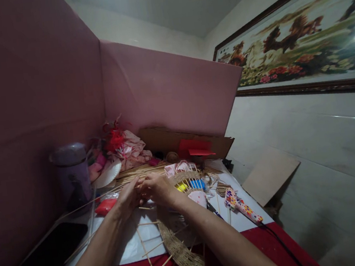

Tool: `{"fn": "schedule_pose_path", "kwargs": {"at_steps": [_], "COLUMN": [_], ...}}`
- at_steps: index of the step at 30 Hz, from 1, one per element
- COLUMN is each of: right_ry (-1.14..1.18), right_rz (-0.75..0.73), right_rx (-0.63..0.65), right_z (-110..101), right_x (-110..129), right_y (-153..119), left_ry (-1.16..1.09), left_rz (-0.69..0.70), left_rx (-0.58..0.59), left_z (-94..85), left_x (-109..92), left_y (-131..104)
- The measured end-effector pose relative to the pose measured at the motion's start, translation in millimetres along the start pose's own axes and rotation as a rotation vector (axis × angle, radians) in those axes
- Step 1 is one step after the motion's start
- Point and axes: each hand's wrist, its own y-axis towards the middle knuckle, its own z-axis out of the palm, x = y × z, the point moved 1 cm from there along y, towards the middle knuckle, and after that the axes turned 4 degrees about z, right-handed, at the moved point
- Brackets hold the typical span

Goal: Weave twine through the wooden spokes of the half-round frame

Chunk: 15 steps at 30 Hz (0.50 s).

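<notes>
My left hand (129, 197) and my right hand (159, 189) meet over the middle of the table, their fingers bent and close together. What they pinch is too small and dark to make out. Below them, between my forearms, a curved woven band (179, 251) has thin wooden sticks poking out along its side. Just right of my right hand, a second woven piece (186, 176) with sticks lies near a yellow item (182, 187) and a blue item (198, 185). A red packet (106, 206) rests beside my left wrist.
A flower-patterned glue gun (242, 207) with a black cord lies at the right. At the left are a purple container (72, 175) and a dark flat object (63, 237). Long sticks (143, 171), pink cloth (134, 151) and cardboard (161, 136) lie behind my hands.
</notes>
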Motion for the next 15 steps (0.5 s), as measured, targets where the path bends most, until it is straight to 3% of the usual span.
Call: {"fn": "schedule_pose_path", "kwargs": {"at_steps": [4,10,15], "right_ry": [-0.145,-0.016,0.063], "right_rz": [-0.065,0.15,0.186], "right_rx": [0.011,-0.049,-0.092], "right_z": [-0.7,4.5,16.2], "right_x": [5.2,-10.6,-23.6], "right_y": [3.7,3.5,-0.4], "left_ry": [-0.02,0.095,0.15], "left_rz": [0.028,0.09,0.184], "left_rx": [0.004,-0.076,-0.087], "left_z": [-1.6,0.6,2.1], "left_x": [2.6,2.0,3.8], "left_y": [2.6,4.6,7.6]}}
